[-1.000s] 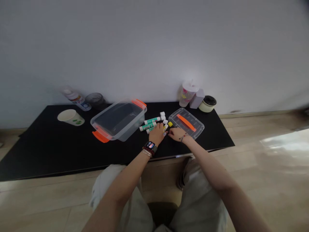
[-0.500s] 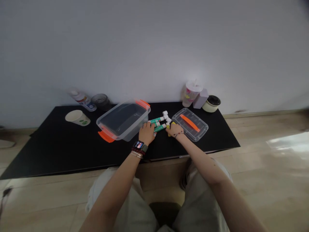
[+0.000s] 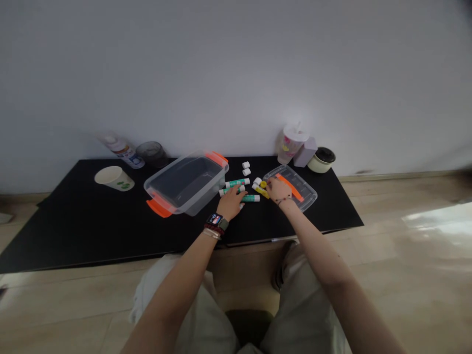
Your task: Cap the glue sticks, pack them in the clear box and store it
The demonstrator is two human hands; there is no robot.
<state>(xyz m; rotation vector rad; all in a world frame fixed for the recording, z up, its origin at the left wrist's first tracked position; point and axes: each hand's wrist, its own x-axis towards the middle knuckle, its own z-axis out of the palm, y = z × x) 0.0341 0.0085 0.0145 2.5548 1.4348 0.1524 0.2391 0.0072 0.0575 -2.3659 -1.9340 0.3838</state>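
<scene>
My left hand (image 3: 230,202) lies across a green-labelled glue stick (image 3: 231,191), its fingertips close to another (image 3: 250,198). A third green-labelled stick (image 3: 237,183) lies just beyond it. My right hand (image 3: 278,191) rests at the edge of a transparent lid (image 3: 297,194) with an orange handle, beside a small yellow cap (image 3: 263,184). Next to that cap lies a yellow-labelled glue stick (image 3: 260,190). Two white caps (image 3: 246,168) stand farther back, and another white cap (image 3: 257,181) sits near the yellow stick.
A transparent box (image 3: 186,184) with orange handles stands left of the sticks on the black table (image 3: 73,221). Along the wall are a paper cup (image 3: 114,178), spray bottle (image 3: 121,151), dark glass (image 3: 152,154), lidded plastic cup (image 3: 291,142), lilac box (image 3: 306,151) and cream jar (image 3: 321,160).
My hands have moved apart, the right one onto the lid's edge. The glue sticks and caps are now spread out, with the yellow stick and cap showing beside my right hand.
</scene>
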